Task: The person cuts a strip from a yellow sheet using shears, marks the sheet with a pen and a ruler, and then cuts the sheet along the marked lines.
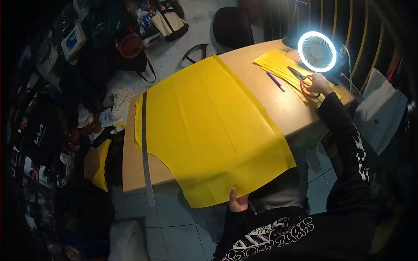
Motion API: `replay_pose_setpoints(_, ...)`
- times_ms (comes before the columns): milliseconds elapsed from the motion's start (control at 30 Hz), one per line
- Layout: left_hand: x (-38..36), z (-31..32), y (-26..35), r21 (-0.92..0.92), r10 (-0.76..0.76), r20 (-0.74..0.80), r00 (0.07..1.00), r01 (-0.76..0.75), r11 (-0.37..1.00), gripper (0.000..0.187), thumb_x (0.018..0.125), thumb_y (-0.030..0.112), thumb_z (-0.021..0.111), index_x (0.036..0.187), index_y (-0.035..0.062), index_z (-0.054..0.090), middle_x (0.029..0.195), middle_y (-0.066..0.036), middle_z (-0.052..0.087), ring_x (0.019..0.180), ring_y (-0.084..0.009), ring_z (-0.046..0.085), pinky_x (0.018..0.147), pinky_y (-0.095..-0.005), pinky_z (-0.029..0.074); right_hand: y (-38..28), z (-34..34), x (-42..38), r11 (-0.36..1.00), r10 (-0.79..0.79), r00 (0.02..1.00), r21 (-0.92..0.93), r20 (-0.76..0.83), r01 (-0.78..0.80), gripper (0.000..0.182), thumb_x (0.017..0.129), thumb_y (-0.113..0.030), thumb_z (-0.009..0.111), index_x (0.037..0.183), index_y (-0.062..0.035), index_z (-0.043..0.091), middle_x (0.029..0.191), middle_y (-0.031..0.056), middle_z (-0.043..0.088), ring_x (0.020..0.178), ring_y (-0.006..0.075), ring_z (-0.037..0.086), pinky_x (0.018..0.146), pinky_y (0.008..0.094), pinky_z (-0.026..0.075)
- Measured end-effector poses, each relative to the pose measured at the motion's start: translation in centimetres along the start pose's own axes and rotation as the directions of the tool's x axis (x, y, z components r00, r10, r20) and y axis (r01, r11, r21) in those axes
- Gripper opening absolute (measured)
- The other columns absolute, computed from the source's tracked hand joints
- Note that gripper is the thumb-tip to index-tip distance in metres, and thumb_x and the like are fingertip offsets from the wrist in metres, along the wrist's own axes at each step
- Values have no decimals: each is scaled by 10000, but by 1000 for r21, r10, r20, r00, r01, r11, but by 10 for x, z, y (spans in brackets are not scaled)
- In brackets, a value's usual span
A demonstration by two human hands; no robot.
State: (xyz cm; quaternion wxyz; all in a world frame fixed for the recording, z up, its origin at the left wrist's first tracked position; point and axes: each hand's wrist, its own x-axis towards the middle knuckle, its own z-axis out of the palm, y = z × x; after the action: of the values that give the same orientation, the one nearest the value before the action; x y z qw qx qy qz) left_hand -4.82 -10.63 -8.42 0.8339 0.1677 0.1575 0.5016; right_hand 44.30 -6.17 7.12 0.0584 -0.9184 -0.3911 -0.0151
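A large yellow sheet (196,117) with a dark line drawn along it covers much of the wooden table and hangs over the near edge. My left hand (238,201) grips its near edge, thumb on top and fingers hidden beneath. At the right, my right hand (320,84) holds the red-handled scissors (303,78) by the handles, over a stack of yellow pieces (278,65). A purple pen (275,81) lies just left of that stack. Along the sheet's left side runs a long metal ruler (145,152), its end past the table edge.
A lit ring-shaped lamp (317,51) stands at the table's (289,117) back right, with a white cable beside it. Behind the table is a dark chair (233,27). Bags and clutter fill the floor at the left. White cloth (381,111) hangs at the right.
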Motion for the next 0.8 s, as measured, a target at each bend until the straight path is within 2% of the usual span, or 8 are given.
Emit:
replay_pose_setpoints(100, -2, 8, -2, 356, 70, -139, 988, -16, 934, 326, 903, 270, 619, 1160, 92, 527, 988, -51, 622, 824, -197, 619, 675, -330, 515, 13, -4, -24, 998, 28, 978, 53, -209, -18, 397, 656, -293, 734, 852, 37, 632, 908, 240, 645, 905, 359, 637, 752, 425, 505)
replay_pose_setpoints(133, -2, 24, -2, 403, 93, -182, 979, -12, 915, 249, 934, 268, 574, 1089, 77, 531, 845, -45, 614, 669, -166, 598, 554, -294, 483, 13, -12, -33, 997, 54, 989, 67, -137, -45, 428, 665, -323, 741, 866, 37, 627, 911, 242, 642, 915, 355, 635, 750, 420, 501)
replay_pose_setpoints(200, -4, 26, -4, 432, 70, -160, 985, 6, 902, 243, 948, 273, 550, 1083, 72, 532, 853, -53, 615, 687, -162, 602, 557, -286, 481, 25, -18, -57, 971, 41, 999, 237, 3, -41, 539, 703, -438, 736, 949, 21, 597, 974, 227, 639, 958, 342, 628, 768, 400, 483)
replay_pose_setpoints(333, -4, 45, -3, 472, 51, -175, 983, 38, 881, 257, 955, 296, 530, 1047, 56, 535, 834, -67, 624, 640, -151, 598, 517, -250, 462, 36, -9, -140, 873, -4, 991, 484, -131, 67, 505, 779, -433, 687, 994, -2, 538, 827, 114, 585, 797, 208, 600, 666, 332, 453)
replay_pose_setpoints(433, -6, 52, 0, 558, 80, -212, 974, 54, 828, 244, 952, 286, 529, 1020, 52, 547, 792, -63, 624, 574, -142, 582, 480, -233, 447, 16, -27, -232, 575, -171, 985, 814, 19, 84, 373, 827, -302, 661, 1008, -24, 491, 715, 12, 445, 656, 86, 457, 580, 243, 383)
replay_pose_setpoints(500, -7, 53, 1, 611, 104, -218, 970, 52, 790, 233, 950, 278, 529, 1005, 53, 554, 771, -58, 622, 543, -134, 572, 460, -225, 438, 1, -46, -292, 440, -310, 908, 889, 283, -127, 380, 815, -253, 668, 1043, -25, 467, 715, -9, 442, 636, 76, 448, 568, 236, 379)
replay_pose_setpoints(633, -9, 54, 3, 666, 123, -191, 974, 36, 745, 214, 942, 262, 542, 993, 55, 556, 763, -54, 621, 534, -121, 565, 445, -215, 428, 6, -15, -364, 607, -601, 653, 795, 461, -3, 555, 761, -415, 710, 1077, -33, 461, 695, 59, 527, 608, 168, 530, 558, 323, 426)
replay_pose_setpoints(800, -12, 60, 10, 742, 141, -144, 979, 13, 670, 181, 941, 204, 535, 917, 27, 565, 729, -46, 586, 532, -118, 526, 457, -226, 410, -27, -3, -405, 705, -536, 425, 663, 730, -251, 687, 775, -619, 643, 1016, 1, 471, 744, 131, 580, 630, 230, 577, 567, 346, 433)
